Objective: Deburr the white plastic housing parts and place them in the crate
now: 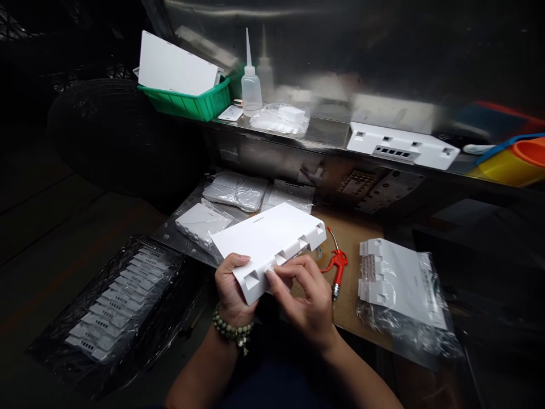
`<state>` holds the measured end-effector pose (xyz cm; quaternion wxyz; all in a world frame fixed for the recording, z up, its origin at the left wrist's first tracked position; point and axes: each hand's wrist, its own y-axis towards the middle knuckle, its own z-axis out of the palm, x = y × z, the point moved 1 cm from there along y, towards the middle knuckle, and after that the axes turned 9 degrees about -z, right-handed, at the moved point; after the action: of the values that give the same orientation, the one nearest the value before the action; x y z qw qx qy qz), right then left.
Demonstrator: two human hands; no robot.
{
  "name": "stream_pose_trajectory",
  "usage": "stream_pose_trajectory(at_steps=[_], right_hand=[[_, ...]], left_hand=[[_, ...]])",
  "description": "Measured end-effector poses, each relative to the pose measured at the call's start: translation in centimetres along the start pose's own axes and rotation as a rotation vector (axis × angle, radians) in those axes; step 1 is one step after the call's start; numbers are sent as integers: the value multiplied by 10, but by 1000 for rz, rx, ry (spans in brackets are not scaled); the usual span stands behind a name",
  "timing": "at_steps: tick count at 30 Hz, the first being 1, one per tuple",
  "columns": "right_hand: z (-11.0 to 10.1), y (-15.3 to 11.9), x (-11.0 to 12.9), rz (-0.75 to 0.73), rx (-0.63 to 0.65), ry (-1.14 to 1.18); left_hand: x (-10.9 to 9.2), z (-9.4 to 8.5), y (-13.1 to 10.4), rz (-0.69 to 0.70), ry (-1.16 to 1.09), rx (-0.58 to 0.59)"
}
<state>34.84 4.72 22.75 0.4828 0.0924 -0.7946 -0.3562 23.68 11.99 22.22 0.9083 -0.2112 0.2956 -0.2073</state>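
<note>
A white plastic housing [272, 232] with square notches along its near edge is held tilted above the workbench. My left hand [234, 287] grips its near left corner, thumb on top, with a beaded bracelet at the wrist. My right hand [304, 298] pinches at the notched edge, thumb and index finger against it; whether a small part is between those fingertips cannot be made out. Just beyond my right hand lies a red air gun [339, 259] on brown cardboard [355, 227].
Bagged white housings lie at the right [402, 278], and rows of them in black plastic [123, 301] at lower left. The shelf [327, 134] bears a green bin [187, 104], a squeeze bottle [251, 91] and a white housing [402, 145].
</note>
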Motion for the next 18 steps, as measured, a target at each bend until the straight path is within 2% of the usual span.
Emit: stream_pose_trajectory(at_steps=[3, 5, 6, 8, 10, 12, 15, 18], right_hand=[[-6, 0, 10, 62, 70, 194], [-17, 0, 11, 73, 10, 199], [-24, 1, 8, 74, -75, 158], [-41, 3, -5, 103, -327, 60], [-57, 5, -25, 182, -581, 17], [-71, 7, -46, 296, -716, 82], [-81, 3, -67, 503, -674, 281], [-82, -8, -75, 666, -610, 351]], left_hand=[[1, -7, 6, 1, 24, 65], [-2, -16, 12, 49, 58, 120], [-3, -21, 14, 67, 77, 148], [-7, -33, 18, 54, 120, 197], [-10, -45, 19, -24, 146, 237], [-10, -54, 17, -127, 154, 291], [-7, -61, 14, -247, 148, 385], [-4, -62, 12, -274, 152, 376]])
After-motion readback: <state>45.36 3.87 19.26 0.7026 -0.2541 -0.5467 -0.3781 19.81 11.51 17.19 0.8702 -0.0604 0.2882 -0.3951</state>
